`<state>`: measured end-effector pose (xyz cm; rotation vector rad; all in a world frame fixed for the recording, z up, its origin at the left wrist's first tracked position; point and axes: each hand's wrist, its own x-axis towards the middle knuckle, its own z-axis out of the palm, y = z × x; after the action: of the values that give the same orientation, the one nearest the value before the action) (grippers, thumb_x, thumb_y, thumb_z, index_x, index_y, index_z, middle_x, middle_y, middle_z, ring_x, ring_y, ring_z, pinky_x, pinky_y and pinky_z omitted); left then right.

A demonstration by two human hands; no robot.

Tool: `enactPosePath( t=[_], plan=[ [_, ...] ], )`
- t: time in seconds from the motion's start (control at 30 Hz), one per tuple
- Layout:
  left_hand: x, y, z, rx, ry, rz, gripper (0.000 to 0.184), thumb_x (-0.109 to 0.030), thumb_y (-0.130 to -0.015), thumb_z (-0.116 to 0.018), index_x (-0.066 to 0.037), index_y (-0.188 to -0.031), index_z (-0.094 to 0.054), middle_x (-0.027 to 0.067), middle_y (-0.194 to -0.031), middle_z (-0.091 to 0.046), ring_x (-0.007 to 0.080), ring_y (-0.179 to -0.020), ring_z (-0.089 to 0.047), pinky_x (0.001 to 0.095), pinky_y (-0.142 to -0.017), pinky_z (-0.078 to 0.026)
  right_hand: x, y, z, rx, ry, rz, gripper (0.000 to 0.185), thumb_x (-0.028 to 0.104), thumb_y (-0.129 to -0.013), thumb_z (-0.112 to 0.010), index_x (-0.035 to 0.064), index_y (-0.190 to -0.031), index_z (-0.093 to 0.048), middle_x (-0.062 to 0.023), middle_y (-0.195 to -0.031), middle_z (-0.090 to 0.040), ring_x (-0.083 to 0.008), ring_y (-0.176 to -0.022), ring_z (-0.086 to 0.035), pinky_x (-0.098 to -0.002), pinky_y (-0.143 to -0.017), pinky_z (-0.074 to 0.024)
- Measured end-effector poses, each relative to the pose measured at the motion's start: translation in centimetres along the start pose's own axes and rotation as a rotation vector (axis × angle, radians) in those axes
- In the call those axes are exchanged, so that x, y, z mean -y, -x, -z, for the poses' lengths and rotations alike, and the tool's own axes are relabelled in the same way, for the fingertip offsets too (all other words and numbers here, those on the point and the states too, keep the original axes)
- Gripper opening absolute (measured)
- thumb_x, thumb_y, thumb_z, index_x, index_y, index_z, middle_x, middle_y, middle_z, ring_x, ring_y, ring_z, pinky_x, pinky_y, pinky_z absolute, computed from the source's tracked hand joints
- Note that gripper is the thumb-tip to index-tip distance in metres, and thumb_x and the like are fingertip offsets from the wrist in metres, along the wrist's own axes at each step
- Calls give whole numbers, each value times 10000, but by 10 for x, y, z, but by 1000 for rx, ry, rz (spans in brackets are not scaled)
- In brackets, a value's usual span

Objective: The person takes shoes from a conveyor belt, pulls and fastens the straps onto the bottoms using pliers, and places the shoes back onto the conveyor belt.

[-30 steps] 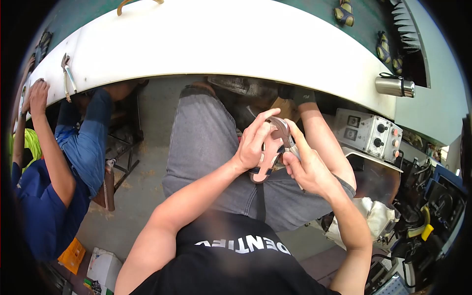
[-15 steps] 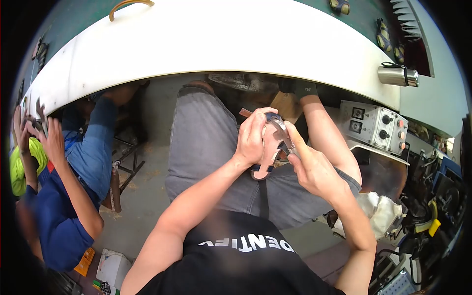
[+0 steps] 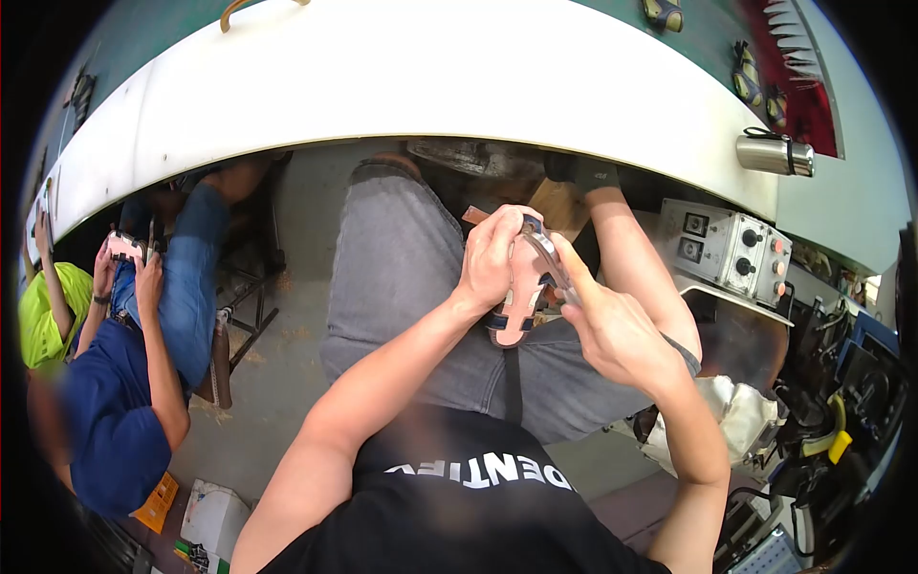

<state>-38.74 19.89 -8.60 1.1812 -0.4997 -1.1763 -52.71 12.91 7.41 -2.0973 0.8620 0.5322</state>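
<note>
Above my lap, my left hand (image 3: 491,258) is wrapped round the upper left side of a pinkish sandal piece (image 3: 519,304) with dark straps along its edges. My right hand (image 3: 612,325) is closed round the handles of metal pincers (image 3: 547,251), whose curved head lies against the top right of the piece. A brown strap end (image 3: 474,215) sticks out beyond my left fingers. Where exactly the jaws meet the piece is too small to tell.
A long white table (image 3: 402,77) curves in front of me, with a steel flask (image 3: 775,153) at its right end. A control box (image 3: 727,247) stands at the right. Co-workers sit at the left; one in dark blue (image 3: 120,411) holds a similar sandal piece (image 3: 124,246).
The brown strap end has come into view beside my left hand since the earliest frame. At the left, the co-worker's hands have moved down from the table's edge and now hold a piece.
</note>
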Motion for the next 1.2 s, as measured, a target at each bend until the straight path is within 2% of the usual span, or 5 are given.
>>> enactPosePath(
  t=[0.3, 0.5, 0.6, 1.03, 1.2],
  plan=[
    [-6, 3, 1, -12, 16, 60, 403, -260, -1073, -375, 8, -1084, -676, 64, -928, -693, 128, -855, -629, 288, -800, -505, 3, -6, -10, -60, -399, -35, 742, -8, -1015, -476, 101, -1632, -79, -224, -1160, -663, -348, -1013, -689, -449, -942, -519],
    [-8, 6, -2, -19, -43, -4, 396, -255, -1074, -380, 9, -1083, -675, 50, -892, -673, 119, -818, -605, 272, -773, -490, -4, 0, -22, -182, -151, 98, 759, -35, -975, -512, 38, -1612, -105, -266, -1114, -655, -421, -972, -683, -460, -859, -537],
    [-13, 8, -5, -12, -25, 12, 379, -251, -1079, -397, 9, -1080, -674, 40, -887, -660, 108, -804, -587, 262, -762, -482, 1, 1, -21, -155, 33, 60, 807, 9, -928, -588, 66, -1614, -168, -261, -865, -607, -443, -708, -631, -531, -654, -511],
    [-1, 5, -2, -42, 38, 20, 315, -243, -1076, -479, 6, -1047, -668, 35, -889, -660, 94, -805, -575, 265, -742, -486, 0, 11, 15, 159, -299, -65, 812, -32, -959, -514, 93, -1629, -71, -215, -925, -685, -371, -746, -680, -442, -737, -546],
    [3, 5, -4, -43, 81, 11, 342, -259, -1086, -446, 3, -1058, -664, 28, -869, -641, 102, -793, -568, 272, -741, -489, 29, 19, 50, -395, -99, 150, 713, -47, -968, -518, 58, -1610, -227, -157, -992, -653, -236, -761, -651, -342, -756, -540]
  ],
)
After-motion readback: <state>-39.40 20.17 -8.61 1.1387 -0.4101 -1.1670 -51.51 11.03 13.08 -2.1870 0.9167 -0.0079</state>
